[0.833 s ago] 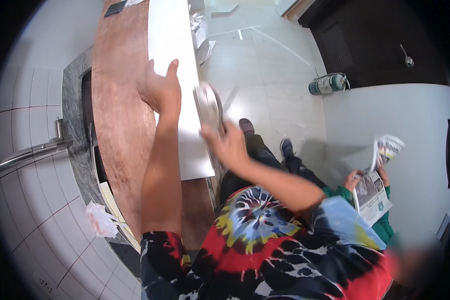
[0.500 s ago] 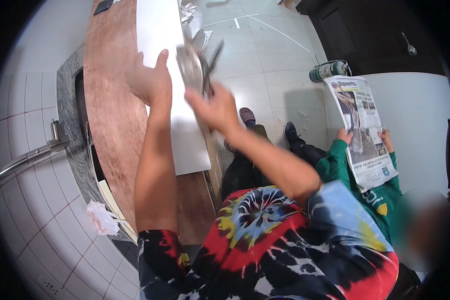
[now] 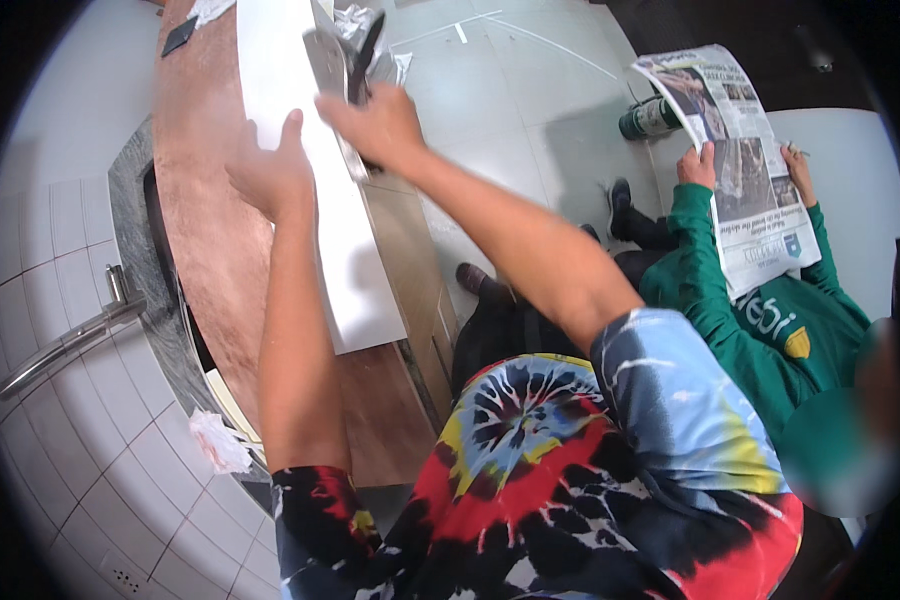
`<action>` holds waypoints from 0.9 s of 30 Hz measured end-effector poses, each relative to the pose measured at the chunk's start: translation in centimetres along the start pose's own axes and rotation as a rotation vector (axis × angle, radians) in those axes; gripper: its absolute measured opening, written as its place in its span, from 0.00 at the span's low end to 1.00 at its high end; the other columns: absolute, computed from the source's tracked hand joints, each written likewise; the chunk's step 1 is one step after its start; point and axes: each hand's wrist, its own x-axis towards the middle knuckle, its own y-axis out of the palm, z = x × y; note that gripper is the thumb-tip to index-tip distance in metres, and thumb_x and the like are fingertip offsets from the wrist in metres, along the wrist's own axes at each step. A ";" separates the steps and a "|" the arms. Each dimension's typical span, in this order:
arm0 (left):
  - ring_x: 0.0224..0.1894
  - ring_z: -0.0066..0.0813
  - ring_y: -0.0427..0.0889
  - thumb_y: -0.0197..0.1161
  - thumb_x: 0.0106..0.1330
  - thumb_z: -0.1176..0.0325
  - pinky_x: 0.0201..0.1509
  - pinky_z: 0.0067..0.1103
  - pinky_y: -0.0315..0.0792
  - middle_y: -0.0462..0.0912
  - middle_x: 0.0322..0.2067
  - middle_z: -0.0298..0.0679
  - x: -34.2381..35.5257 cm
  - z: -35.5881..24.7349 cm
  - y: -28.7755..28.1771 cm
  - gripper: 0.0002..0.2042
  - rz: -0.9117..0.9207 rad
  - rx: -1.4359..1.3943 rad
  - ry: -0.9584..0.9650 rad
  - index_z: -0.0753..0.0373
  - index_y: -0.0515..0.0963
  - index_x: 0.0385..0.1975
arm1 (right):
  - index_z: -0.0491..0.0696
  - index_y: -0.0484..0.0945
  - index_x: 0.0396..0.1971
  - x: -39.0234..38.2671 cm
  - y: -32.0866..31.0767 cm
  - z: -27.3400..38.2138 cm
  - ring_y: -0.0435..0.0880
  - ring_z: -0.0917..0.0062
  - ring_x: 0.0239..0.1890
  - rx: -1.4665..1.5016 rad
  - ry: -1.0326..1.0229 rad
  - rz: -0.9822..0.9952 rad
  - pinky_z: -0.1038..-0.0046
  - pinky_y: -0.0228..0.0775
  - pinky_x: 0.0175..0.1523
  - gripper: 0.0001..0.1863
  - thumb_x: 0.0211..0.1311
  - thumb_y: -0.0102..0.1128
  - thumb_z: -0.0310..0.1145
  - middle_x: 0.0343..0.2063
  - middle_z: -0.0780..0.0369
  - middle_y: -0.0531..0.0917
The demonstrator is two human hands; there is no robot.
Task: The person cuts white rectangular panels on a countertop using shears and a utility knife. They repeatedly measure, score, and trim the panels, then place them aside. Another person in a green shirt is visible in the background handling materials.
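A long white sheet lies along a reddish-brown wooden board at my left front. Over the sheet's left edge is my left hand, fingers spread and holding nothing; blur hides whether it touches the surface. My right hand is closed round a metal tool with a flat silvery body and a dark, upright handle-like part. That tool sits at the right edge of the white sheet, tilted, and motion blur obscures its exact kind.
At right, a person in a green top holds a newspaper beside a white surface. A green cylinder stands behind it. White scraps and strips lie on the tiled floor. At left are a metal faucet and crumpled plastic.
My right hand and the tool have moved farther forward along the sheet's edge. My left hand has shifted slightly left. The other person's newspaper is raised higher.
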 end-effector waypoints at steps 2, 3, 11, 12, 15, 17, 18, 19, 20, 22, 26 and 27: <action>0.56 0.58 0.79 0.79 0.57 0.54 0.61 0.44 0.72 0.83 0.52 0.56 -0.4 0.6 -0.4 0.28 -0.028 -0.017 0.006 0.68 0.84 0.51 | 0.36 0.86 0.33 -0.1 0.3 0.3 0.88 0.66 0.28 0.024 0.008 -0.005 0.62 0.80 0.37 0.28 0.56 0.74 0.52 0.25 0.50 0.88; 0.57 0.59 0.79 0.79 0.57 0.54 0.61 0.44 0.72 0.83 0.52 0.57 -1.0 1.1 -0.3 0.28 -0.059 -0.013 0.021 0.68 0.84 0.52 | 0.37 0.86 0.35 -2.1 0.0 -0.2 0.88 0.66 0.29 0.032 0.017 0.007 0.62 0.80 0.37 0.27 0.56 0.74 0.52 0.26 0.50 0.88; 0.61 0.57 0.77 0.77 0.60 0.52 0.65 0.43 0.71 0.79 0.57 0.57 -2.2 1.6 -1.6 0.32 -0.035 -0.055 -0.002 0.70 0.81 0.57 | 0.37 0.79 0.51 -30.8 -6.3 -0.6 0.91 0.66 0.40 0.030 0.191 0.203 0.65 0.81 0.47 0.32 0.59 0.77 0.49 0.38 0.49 0.88; 0.60 0.57 0.77 0.77 0.60 0.51 0.65 0.43 0.71 0.79 0.57 0.58 -2.3 1.9 -1.5 0.32 -0.038 -0.046 0.025 0.70 0.82 0.56 | 0.37 0.79 0.50 -32.1 -6.5 -1.3 0.90 0.65 0.40 0.035 0.194 0.205 0.65 0.81 0.48 0.32 0.59 0.77 0.48 0.38 0.49 0.88; 0.60 0.58 0.78 0.77 0.60 0.51 0.65 0.43 0.71 0.79 0.56 0.59 -2.2 1.8 -2.0 0.32 0.006 -0.111 0.080 0.71 0.82 0.56 | 0.37 0.80 0.49 -32.1 -6.0 -2.2 0.90 0.65 0.40 0.034 0.163 0.182 0.64 0.80 0.47 0.31 0.58 0.78 0.47 0.37 0.50 0.88; 0.59 0.58 0.78 0.77 0.60 0.50 0.65 0.44 0.71 0.79 0.55 0.60 -2.5 2.8 -2.5 0.32 -0.004 -0.094 0.078 0.71 0.82 0.56 | 0.38 0.80 0.48 -26.6 -4.1 -1.6 0.90 0.65 0.39 0.036 0.119 0.129 0.63 0.80 0.47 0.29 0.57 0.78 0.45 0.35 0.50 0.88; 0.59 0.58 0.78 0.77 0.60 0.50 0.64 0.44 0.71 0.79 0.55 0.60 -2.5 3.1 -2.3 0.33 -0.027 -0.058 0.074 0.71 0.82 0.57 | 0.39 0.82 0.46 -22.5 -3.9 -0.4 0.88 0.66 0.38 0.056 0.182 0.172 0.63 0.79 0.45 0.27 0.58 0.78 0.45 0.34 0.51 0.88; 0.60 0.58 0.77 0.77 0.59 0.50 0.64 0.44 0.71 0.79 0.55 0.61 -2.8 2.9 -1.9 0.33 -0.036 -0.032 0.079 0.71 0.82 0.57 | 0.41 0.83 0.45 -18.6 -2.8 -0.7 0.87 0.67 0.36 0.202 0.110 0.100 0.63 0.78 0.44 0.26 0.57 0.78 0.47 0.32 0.51 0.87; 0.59 0.59 0.78 0.77 0.59 0.49 0.64 0.44 0.72 0.79 0.54 0.61 -3.0 2.9 -1.6 0.33 -0.032 -0.023 0.101 0.71 0.82 0.57 | 0.42 0.83 0.45 -14.7 -2.4 -0.5 0.87 0.69 0.35 0.117 0.042 0.046 0.64 0.78 0.44 0.27 0.56 0.78 0.49 0.33 0.51 0.88; 0.58 0.59 0.79 0.77 0.59 0.49 0.63 0.44 0.73 0.79 0.54 0.61 -2.9 2.4 -1.3 0.34 -0.044 -0.018 0.138 0.71 0.82 0.56 | 0.39 0.84 0.39 -7.0 -1.8 -0.1 0.90 0.59 0.34 0.068 0.055 0.038 0.60 0.80 0.41 0.24 0.55 0.77 0.47 0.28 0.49 0.88; 0.59 0.59 0.77 0.77 0.59 0.49 0.65 0.44 0.72 0.78 0.55 0.60 -2.1 2.2 -1.2 0.34 -0.022 -0.062 0.097 0.71 0.82 0.57 | 0.40 0.84 0.33 -6.8 -1.7 -0.3 0.90 0.59 0.31 0.118 -0.048 -0.001 0.60 0.80 0.38 0.25 0.55 0.77 0.50 0.26 0.50 0.87; 0.60 0.59 0.77 0.77 0.60 0.49 0.65 0.44 0.72 0.78 0.55 0.60 -2.2 2.2 -1.4 0.34 -0.011 -0.048 0.076 0.71 0.81 0.57 | 0.41 0.83 0.34 -10.7 -2.0 -1.3 0.90 0.59 0.32 0.126 -0.032 0.041 0.59 0.80 0.39 0.25 0.55 0.77 0.51 0.27 0.50 0.87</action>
